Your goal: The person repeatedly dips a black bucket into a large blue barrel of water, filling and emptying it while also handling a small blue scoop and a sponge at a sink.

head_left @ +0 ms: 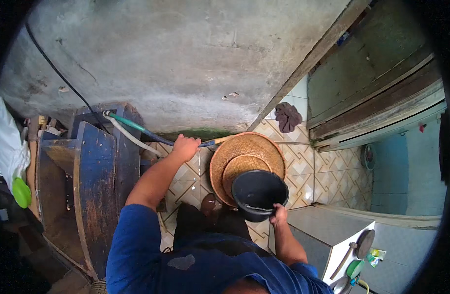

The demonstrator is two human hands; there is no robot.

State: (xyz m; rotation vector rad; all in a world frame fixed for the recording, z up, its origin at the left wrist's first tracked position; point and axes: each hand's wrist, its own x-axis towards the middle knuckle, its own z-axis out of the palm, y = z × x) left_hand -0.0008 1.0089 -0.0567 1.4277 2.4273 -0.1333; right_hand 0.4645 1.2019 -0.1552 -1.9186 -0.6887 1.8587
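My left hand [187, 148] is closed around a green and blue hose [136, 126] that runs in from the left. Beyond my fingers the hose has a tan end [222, 140], which reaches the rim of a large round woven tray [276, 153]. A smaller round woven tray [237, 166] lies inside the large one. With my right hand [279, 214] I grip the near right rim of a black plastic basin [240, 188]. The basin is above the near part of the trays and hides some of them. Its inside is dark, with a pale glint near the bottom.
Worn blue wooden furniture [100, 169] stands on the left. A grey wall [185, 63] rises ahead. A dark cloth [288, 117] lies on the patterned tile floor [299, 183]. At the right is a tiled ledge [323, 223], with a wooden-handled pan [365, 244] near the lower right.
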